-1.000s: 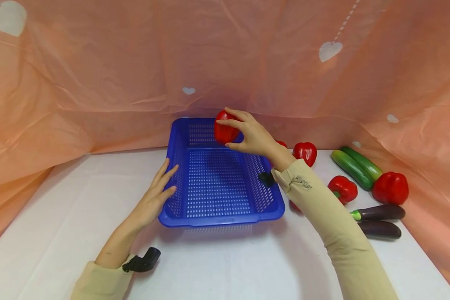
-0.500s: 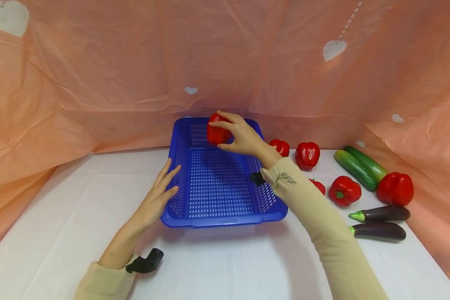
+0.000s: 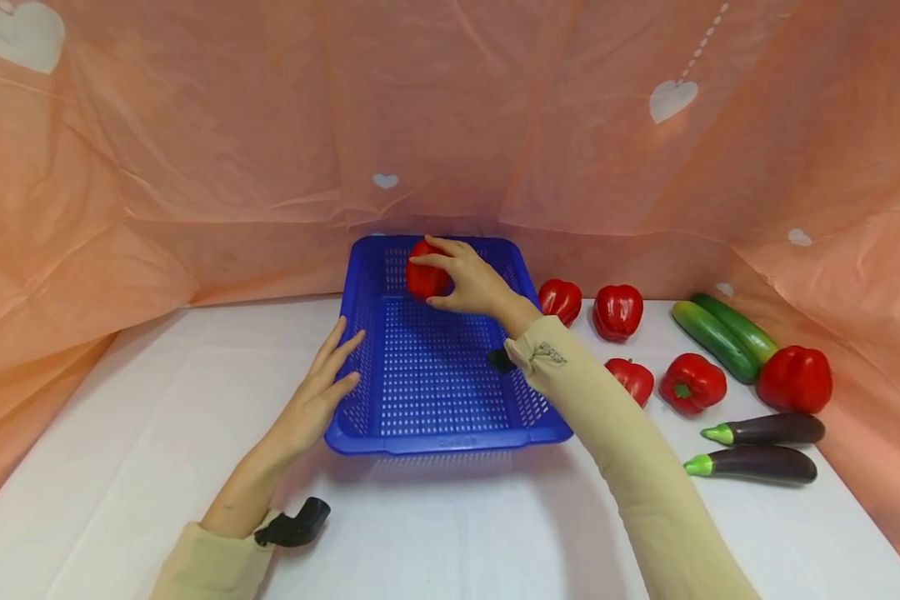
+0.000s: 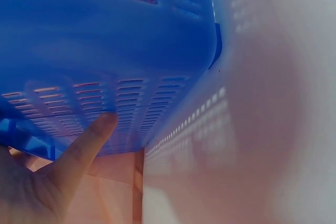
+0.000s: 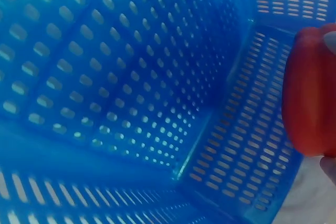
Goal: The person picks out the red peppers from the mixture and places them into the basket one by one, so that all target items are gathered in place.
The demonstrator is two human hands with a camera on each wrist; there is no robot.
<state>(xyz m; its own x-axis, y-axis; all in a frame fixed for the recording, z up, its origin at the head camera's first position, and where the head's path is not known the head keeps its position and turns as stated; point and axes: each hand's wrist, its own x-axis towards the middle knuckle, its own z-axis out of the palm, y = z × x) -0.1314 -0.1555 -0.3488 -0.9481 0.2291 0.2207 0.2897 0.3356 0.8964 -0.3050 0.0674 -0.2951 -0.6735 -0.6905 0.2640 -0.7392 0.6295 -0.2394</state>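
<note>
My right hand (image 3: 470, 279) grips a red bell pepper (image 3: 424, 272) between thumb and fingers, over the back left part of a blue plastic basket (image 3: 450, 442). In the right wrist view the bell pepper (image 5: 311, 98) shows at the right edge, with the perforated floor and walls of the basket (image 5: 105, 103) around it. My left hand (image 3: 311, 402) rests along the left side of the basket with its fingers spread and straight. From the left wrist, a digit of the left hand (image 4: 79, 163) lies against the basket's slotted outer wall (image 4: 100, 56).
Right of the basket lie several more red bell peppers (image 3: 618, 312), two cucumbers (image 3: 716, 337) and two eggplants (image 3: 767, 464) on the white tablecloth (image 3: 420, 533). A peach curtain (image 3: 450, 117) with white hearts hangs close behind the basket.
My right hand has moved left and downward with the bell pepper, deeper toward the basket's back left. More peppers show beside the arm. The left hand stays at the basket's side.
</note>
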